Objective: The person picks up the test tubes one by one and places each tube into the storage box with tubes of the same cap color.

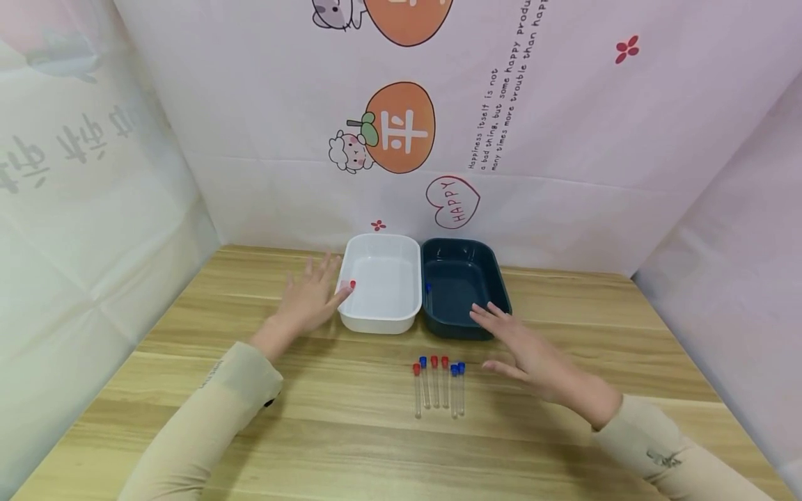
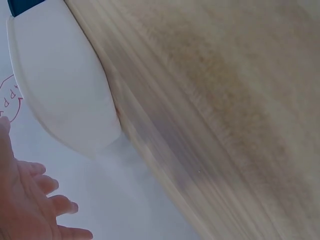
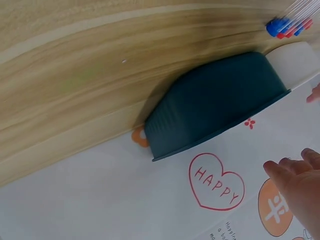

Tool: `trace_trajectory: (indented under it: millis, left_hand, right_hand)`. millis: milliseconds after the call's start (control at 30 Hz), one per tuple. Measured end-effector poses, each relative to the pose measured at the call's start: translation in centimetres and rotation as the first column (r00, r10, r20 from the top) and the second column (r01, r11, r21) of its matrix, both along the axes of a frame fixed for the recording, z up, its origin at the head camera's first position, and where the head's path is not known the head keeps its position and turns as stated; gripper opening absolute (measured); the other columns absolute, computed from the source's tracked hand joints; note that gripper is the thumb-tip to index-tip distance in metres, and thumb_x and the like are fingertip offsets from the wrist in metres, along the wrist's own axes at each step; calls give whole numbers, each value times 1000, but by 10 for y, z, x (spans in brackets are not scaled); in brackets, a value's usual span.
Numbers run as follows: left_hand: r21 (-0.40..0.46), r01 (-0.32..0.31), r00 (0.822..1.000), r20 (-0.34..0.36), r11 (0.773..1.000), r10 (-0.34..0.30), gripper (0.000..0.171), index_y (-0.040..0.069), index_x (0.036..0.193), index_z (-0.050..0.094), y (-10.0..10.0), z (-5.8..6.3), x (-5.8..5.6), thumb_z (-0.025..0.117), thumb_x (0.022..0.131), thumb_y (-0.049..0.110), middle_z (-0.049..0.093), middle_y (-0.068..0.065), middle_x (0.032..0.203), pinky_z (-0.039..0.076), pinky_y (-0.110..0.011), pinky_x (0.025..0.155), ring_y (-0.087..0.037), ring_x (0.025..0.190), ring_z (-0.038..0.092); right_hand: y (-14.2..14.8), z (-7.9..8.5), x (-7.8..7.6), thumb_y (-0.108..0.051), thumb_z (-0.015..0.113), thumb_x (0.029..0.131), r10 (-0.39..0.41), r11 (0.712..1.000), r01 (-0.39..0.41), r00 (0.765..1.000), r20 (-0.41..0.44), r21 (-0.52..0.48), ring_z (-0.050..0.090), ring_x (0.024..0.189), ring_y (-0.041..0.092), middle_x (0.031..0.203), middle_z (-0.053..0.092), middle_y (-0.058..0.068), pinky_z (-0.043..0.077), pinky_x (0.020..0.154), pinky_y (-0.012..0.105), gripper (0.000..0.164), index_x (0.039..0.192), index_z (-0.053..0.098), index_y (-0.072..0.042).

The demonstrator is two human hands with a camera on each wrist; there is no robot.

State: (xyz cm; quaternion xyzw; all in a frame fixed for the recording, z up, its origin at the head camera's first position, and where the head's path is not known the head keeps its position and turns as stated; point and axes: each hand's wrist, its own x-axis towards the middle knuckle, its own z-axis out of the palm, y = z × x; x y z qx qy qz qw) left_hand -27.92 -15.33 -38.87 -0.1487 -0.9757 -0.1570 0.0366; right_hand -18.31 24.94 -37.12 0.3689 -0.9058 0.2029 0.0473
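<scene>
My left hand (image 1: 310, 296) is spread beside the left wall of the white tray (image 1: 379, 319), its thumb over the rim near a red cap (image 1: 353, 284) inside. In the left wrist view the fingers of that hand (image 2: 30, 210) are apart and hold nothing. My right hand (image 1: 532, 355) reaches toward the near right corner of the dark teal tray (image 1: 464, 278), fingers extended with nothing in them. A blue cap (image 1: 429, 287) shows inside that tray at its left wall. Capped clear test tubes (image 1: 436, 390), three red and three blue, lie in a loose row in front of the trays.
The two trays stand side by side at the back of the wooden table (image 1: 338, 431). Behind them hangs a white printed cloth (image 1: 551, 216), with more cloth at both sides. The tubes lie close to my right thumb.
</scene>
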Motion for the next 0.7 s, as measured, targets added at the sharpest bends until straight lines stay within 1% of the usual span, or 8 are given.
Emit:
trace_trajectory:
  millis: [67, 133, 167, 300, 367, 500, 633, 700]
  left_hand:
    - [0, 3, 1000, 7, 1000, -3, 77, 8, 165, 15, 1, -1, 0, 39, 108, 54, 7, -13, 171, 8, -76, 113, -48, 153, 7]
    - [-2, 5, 1000, 12, 1000, -5, 77, 7, 165, 16, 3, -2, 1, 40, 108, 53, 9, -13, 171, 8, -76, 113, -48, 153, 6]
    - [-6, 6, 1000, 12, 1000, -6, 77, 6, 165, 16, 3, -2, 1, 40, 108, 53, 10, -14, 170, 8, -76, 113, -48, 153, 7]
    - [-13, 7, 1000, 23, 1000, -7, 79, 7, 165, 14, 5, -6, 0, 40, 107, 54, 14, -14, 170, 9, -77, 113, -48, 153, 7]
    - [-17, 9, 999, 32, 1000, -9, 80, 7, 165, 13, 5, -8, 0, 41, 107, 54, 15, -15, 170, 10, -77, 113, -49, 153, 8]
    - [-25, 22, 998, 52, 999, -21, 81, 6, 165, 13, 6, -8, 1, 41, 107, 55, 14, -14, 170, 12, -76, 113, -49, 153, 8]
    - [-32, 38, 997, 74, 999, -36, 83, 6, 165, 11, 6, -9, 2, 39, 107, 57, 12, -13, 170, 9, -76, 113, -49, 153, 7]
    - [-33, 45, 996, 84, 998, -42, 83, 5, 165, 11, 5, -11, 2, 39, 106, 58, 12, -14, 170, 7, -76, 114, -49, 153, 7]
  right_hand:
    - [-2, -1, 2, -34, 66, 101, 12, 1000, -12, 1000, -8, -2, 28, 148, 46, 162, 35, 18, 30, 110, 69, 72, 157, 36, -1]
    - [-4, -3, 4, -35, 66, 101, 28, 1000, -28, 999, -27, -2, 30, 148, 45, 161, 37, 18, 29, 114, 64, 71, 157, 38, -2]
    - [-5, -4, 5, -35, 66, 101, 35, 999, -35, 999, -32, -3, 31, 147, 44, 161, 38, 18, 29, 114, 63, 70, 156, 39, -2]
    - [-7, -9, 7, -36, 64, 102, 48, 999, -48, 999, -26, -3, 32, 147, 43, 161, 38, 16, 29, 114, 64, 68, 156, 40, -3]
    - [-8, -11, 8, -35, 64, 102, 47, 999, -47, 999, -9, -6, 32, 147, 43, 161, 38, 15, 30, 111, 68, 67, 156, 40, -3]
    - [-9, -16, 10, -31, 66, 101, 43, 999, -43, 999, -2, -1, 34, 146, 44, 161, 39, 14, 31, 111, 67, 66, 156, 41, -5]
    - [-10, -20, 10, -25, 69, 99, 27, 999, -28, 1000, 10, 23, 38, 144, 44, 158, 42, 16, 33, 110, 66, 66, 155, 42, -4]
    - [-11, -22, 10, -25, 69, 99, 15, 999, -16, 1000, 25, 41, 40, 142, 44, 157, 43, 18, 35, 109, 66, 66, 155, 42, -3]
